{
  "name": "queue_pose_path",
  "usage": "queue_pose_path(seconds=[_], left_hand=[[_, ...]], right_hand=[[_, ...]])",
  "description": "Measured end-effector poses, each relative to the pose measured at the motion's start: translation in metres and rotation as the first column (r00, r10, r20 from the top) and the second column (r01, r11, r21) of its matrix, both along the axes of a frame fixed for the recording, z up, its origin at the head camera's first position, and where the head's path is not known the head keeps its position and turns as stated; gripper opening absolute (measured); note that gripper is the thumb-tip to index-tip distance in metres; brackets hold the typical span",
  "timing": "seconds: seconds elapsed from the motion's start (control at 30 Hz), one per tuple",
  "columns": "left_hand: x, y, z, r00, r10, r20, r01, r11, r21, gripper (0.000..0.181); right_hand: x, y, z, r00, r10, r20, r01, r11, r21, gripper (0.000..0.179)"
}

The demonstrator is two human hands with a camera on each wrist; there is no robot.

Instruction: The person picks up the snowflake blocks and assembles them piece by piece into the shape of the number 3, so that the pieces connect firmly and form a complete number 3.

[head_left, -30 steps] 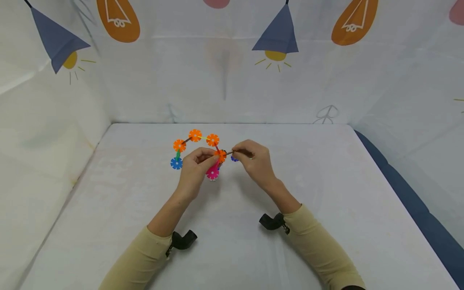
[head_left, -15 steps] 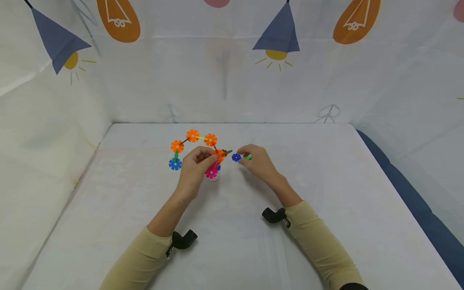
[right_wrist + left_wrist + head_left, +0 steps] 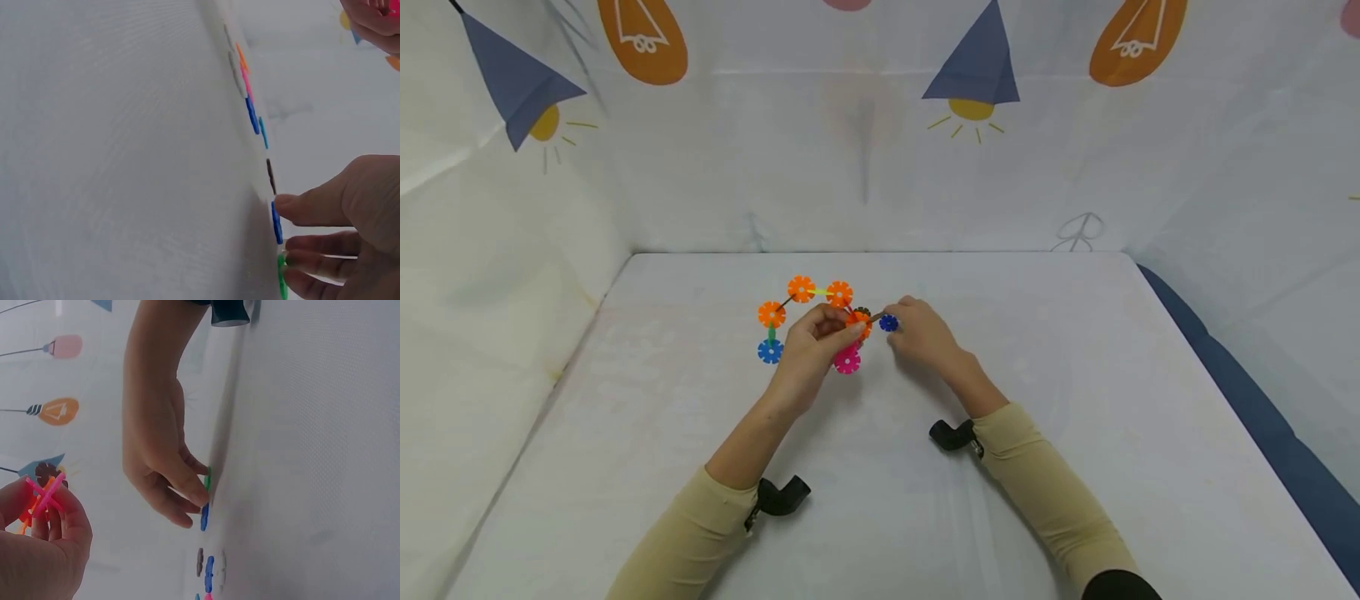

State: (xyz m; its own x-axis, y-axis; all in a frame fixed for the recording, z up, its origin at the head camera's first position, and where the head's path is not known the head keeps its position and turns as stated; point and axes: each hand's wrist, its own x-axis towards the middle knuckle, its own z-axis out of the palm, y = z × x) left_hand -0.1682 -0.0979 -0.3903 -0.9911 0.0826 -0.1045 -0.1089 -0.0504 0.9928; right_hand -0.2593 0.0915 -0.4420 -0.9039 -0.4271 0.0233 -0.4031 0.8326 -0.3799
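Between thumb and fingers, my left hand (image 3: 805, 354) pinches an orange snowflake disc (image 3: 862, 325), part of a chain of notched plastic discs held up off the table. The chain curves through more orange discs (image 3: 801, 289) to a blue disc (image 3: 771, 351) at its left end; a pink disc (image 3: 847, 361) hangs below the hand. A brown disc (image 3: 47, 475) juts from the held part. My right hand (image 3: 925, 337) is low over the table, thumb at a dark blue disc (image 3: 277, 223), fingertips spread at a green disc (image 3: 282, 275).
Several loose discs lie on the white table, among them a blue disc (image 3: 209, 574), a brown disc (image 3: 200, 562) and a white disc (image 3: 223, 569). A white cloth with printed lamps (image 3: 973, 62) hangs behind the table's far edge.
My right hand has let go of the brown disc by the chain and moved down to the loose dark blue and green discs. The left hand keeps its pinch on the chain, which has shifted slightly.
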Motion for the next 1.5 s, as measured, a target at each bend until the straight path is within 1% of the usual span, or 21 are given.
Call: queue_pose_path(seconds=[0.2, 0.3, 0.37, 0.47, 0.57, 0.73, 0.9, 1.03, 1.17, 1.27, 1.37, 1.5], left_hand=[[0.000, 0.004, -0.003, 0.999, -0.029, 0.012, 0.028, 0.998, 0.060, 0.027], [0.000, 0.004, -0.003, 0.999, -0.033, 0.020, 0.032, 0.997, 0.076, 0.031], [-0.001, 0.004, -0.002, 0.999, -0.035, 0.032, 0.032, 0.996, 0.086, 0.035], [-0.001, 0.004, -0.002, 0.998, -0.037, 0.054, 0.032, 0.995, 0.097, 0.042], [-0.001, 0.004, -0.002, 0.996, -0.044, 0.076, 0.034, 0.991, 0.128, 0.045], [-0.001, 0.004, -0.004, 0.994, -0.052, 0.092, 0.036, 0.986, 0.164, 0.034], [-0.001, 0.004, -0.007, 0.995, -0.064, 0.075, 0.050, 0.983, 0.179, 0.031], [-0.001, 0.004, -0.007, 0.996, -0.065, 0.069, 0.052, 0.982, 0.179, 0.030], [-0.001, 0.003, -0.006, 0.995, -0.065, 0.074, 0.052, 0.983, 0.175, 0.029], [0.000, 0.003, -0.005, 0.996, -0.063, 0.070, 0.051, 0.984, 0.168, 0.029], [-0.001, 0.002, -0.005, 0.996, -0.062, 0.056, 0.052, 0.986, 0.160, 0.030], [0.000, 0.002, -0.004, 0.997, -0.063, 0.039, 0.057, 0.986, 0.154, 0.030]], right_hand=[[0.003, -0.004, 0.000, 0.999, 0.012, -0.041, -0.010, 0.999, 0.048, 0.044], [0.005, -0.005, 0.001, 0.998, 0.021, -0.053, -0.018, 0.998, 0.063, 0.036], [0.006, -0.005, 0.002, 0.999, 0.019, -0.051, -0.016, 0.998, 0.055, 0.031], [0.006, -0.004, 0.002, 0.999, 0.018, -0.037, -0.017, 0.999, 0.039, 0.027], [0.006, -0.003, 0.001, 1.000, 0.016, 0.012, -0.016, 1.000, 0.004, 0.025], [0.004, 0.002, 0.003, 0.992, 0.013, 0.124, -0.008, 0.999, -0.045, 0.021], [0.002, 0.005, 0.007, 0.979, 0.047, 0.201, -0.036, 0.998, -0.059, 0.020], [0.004, 0.006, 0.009, 0.969, 0.053, 0.243, -0.027, 0.994, -0.108, 0.020], [0.005, 0.006, 0.011, 0.972, 0.051, 0.231, -0.018, 0.989, -0.145, 0.015], [0.004, 0.008, 0.010, 0.981, 0.057, 0.186, -0.029, 0.988, -0.154, 0.011], [0.002, 0.012, 0.012, 0.987, 0.054, 0.152, -0.025, 0.982, -0.186, 0.012], [0.005, 0.017, 0.023, 0.982, 0.050, 0.184, 0.004, 0.960, -0.280, 0.011]])
